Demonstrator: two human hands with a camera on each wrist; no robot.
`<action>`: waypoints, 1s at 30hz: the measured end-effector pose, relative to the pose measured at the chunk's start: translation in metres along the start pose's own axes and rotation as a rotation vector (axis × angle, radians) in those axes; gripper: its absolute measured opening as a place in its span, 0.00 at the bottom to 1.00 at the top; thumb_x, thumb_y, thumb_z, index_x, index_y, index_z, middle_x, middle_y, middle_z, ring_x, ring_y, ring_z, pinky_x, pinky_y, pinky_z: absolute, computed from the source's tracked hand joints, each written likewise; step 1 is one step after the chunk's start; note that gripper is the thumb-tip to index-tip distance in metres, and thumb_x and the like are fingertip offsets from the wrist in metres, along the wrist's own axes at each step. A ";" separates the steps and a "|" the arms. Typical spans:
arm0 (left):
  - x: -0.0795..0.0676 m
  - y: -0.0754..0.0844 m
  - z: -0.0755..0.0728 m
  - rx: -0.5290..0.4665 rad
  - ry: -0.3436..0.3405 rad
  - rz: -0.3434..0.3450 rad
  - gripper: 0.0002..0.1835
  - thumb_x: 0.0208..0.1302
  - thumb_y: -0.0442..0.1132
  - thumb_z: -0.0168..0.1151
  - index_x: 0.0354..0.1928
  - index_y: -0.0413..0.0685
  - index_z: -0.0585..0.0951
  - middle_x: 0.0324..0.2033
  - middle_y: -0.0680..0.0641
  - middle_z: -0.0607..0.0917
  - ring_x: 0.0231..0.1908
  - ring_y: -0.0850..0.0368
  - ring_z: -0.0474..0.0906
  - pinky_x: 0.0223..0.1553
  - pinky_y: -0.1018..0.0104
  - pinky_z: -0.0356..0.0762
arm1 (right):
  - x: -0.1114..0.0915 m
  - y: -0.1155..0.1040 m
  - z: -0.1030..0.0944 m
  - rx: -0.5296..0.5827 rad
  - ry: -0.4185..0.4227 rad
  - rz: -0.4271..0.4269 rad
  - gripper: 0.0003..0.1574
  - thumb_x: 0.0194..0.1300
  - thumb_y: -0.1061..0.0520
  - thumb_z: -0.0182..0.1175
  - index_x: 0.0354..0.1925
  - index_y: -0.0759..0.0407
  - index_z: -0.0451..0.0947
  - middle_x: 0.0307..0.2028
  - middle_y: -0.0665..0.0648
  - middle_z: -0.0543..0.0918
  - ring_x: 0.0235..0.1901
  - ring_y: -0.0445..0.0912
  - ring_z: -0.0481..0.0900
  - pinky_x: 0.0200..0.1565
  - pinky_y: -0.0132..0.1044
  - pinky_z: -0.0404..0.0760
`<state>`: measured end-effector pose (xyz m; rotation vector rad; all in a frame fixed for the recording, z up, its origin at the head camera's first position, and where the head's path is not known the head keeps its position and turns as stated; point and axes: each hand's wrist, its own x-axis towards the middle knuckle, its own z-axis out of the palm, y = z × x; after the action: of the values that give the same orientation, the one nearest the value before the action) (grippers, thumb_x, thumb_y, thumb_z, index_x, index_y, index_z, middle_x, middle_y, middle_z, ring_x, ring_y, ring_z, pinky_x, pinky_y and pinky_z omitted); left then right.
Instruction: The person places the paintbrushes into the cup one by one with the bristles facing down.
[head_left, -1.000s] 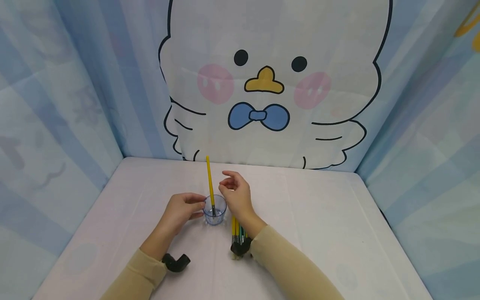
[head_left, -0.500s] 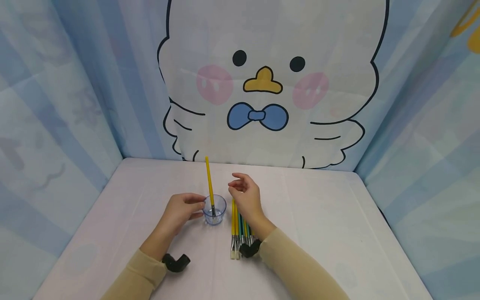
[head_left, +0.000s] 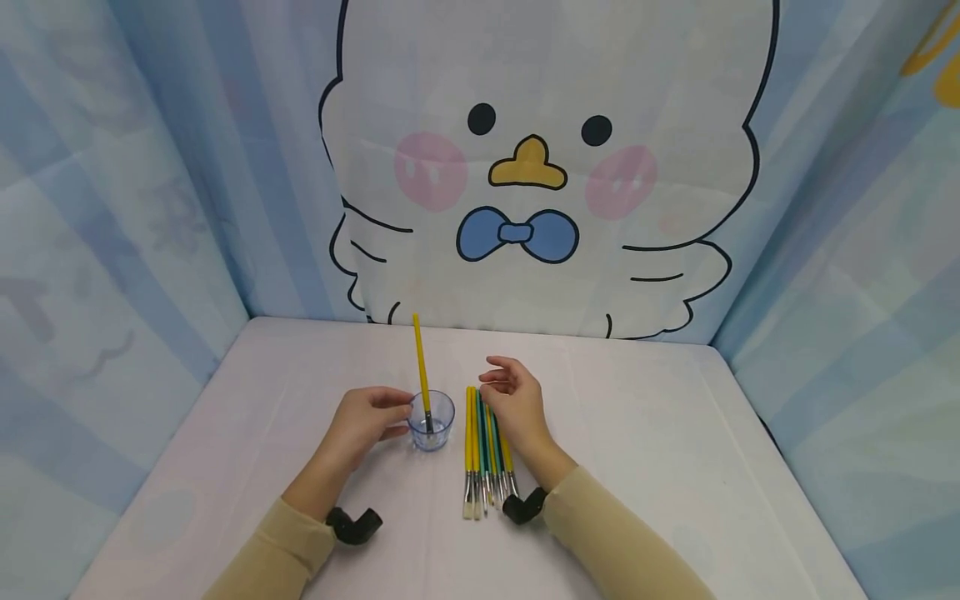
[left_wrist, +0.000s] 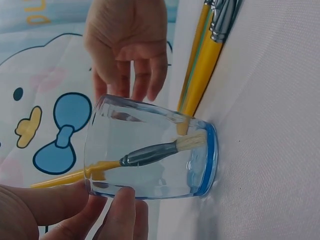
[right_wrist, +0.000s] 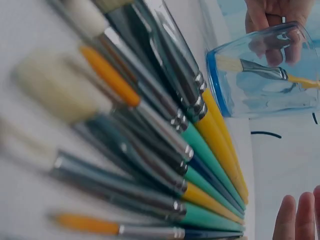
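A clear cup (head_left: 444, 432) with a blue base stands upright on the pale tabletop. One yellow-handled paintbrush (head_left: 421, 358) leans in it, bristles (left_wrist: 192, 141) down. My left hand (head_left: 367, 418) holds the cup at its left side, with thumb and fingers against the wall near the rim. My right hand (head_left: 517, 406) hovers over the handle ends of a row of paintbrushes (head_left: 480, 467), its fingers loosely bent and nothing between them. Those brushes have yellow, green and dark blue handles, and their bristles point toward me. The right forearm partly covers the row's right side.
The white-covered table (head_left: 660, 467) reaches back to a cloth backdrop (head_left: 525, 292) printed with a cartoon bird. Blue striped curtains (head_left: 112, 292) flank both sides. Black curved pieces (head_left: 354, 527) sit at both wrists.
My right hand has moved away from the cup, rightward and slightly toward me, uncovering more of the brush row. The left hand, the cup and the brush in it have stayed in place.
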<state>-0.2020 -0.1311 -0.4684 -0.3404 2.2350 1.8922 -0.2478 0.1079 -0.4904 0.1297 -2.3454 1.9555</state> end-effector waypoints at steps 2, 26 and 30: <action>0.000 0.000 0.000 0.002 0.001 -0.003 0.17 0.68 0.34 0.65 0.57 0.40 0.83 0.57 0.39 0.84 0.52 0.48 0.84 0.49 0.61 0.91 | 0.000 0.002 -0.003 0.001 -0.001 0.019 0.27 0.64 0.67 0.64 0.60 0.49 0.79 0.47 0.61 0.87 0.45 0.51 0.84 0.44 0.31 0.90; 0.004 -0.002 0.001 0.007 -0.004 -0.013 0.17 0.68 0.35 0.66 0.57 0.41 0.84 0.56 0.41 0.85 0.52 0.49 0.84 0.50 0.61 0.90 | -0.005 0.001 -0.023 -0.106 -0.052 0.222 0.32 0.63 0.65 0.66 0.65 0.56 0.75 0.53 0.64 0.83 0.39 0.55 0.86 0.38 0.44 0.93; 0.004 -0.002 0.000 0.002 -0.005 -0.012 0.17 0.68 0.35 0.66 0.57 0.40 0.84 0.56 0.40 0.84 0.52 0.48 0.84 0.49 0.62 0.90 | -0.006 0.000 -0.025 -0.165 -0.055 0.250 0.33 0.63 0.64 0.67 0.66 0.54 0.74 0.52 0.62 0.83 0.38 0.52 0.86 0.37 0.41 0.93</action>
<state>-0.2055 -0.1314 -0.4716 -0.3476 2.2271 1.8825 -0.2413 0.1323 -0.4864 -0.1291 -2.6597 1.8655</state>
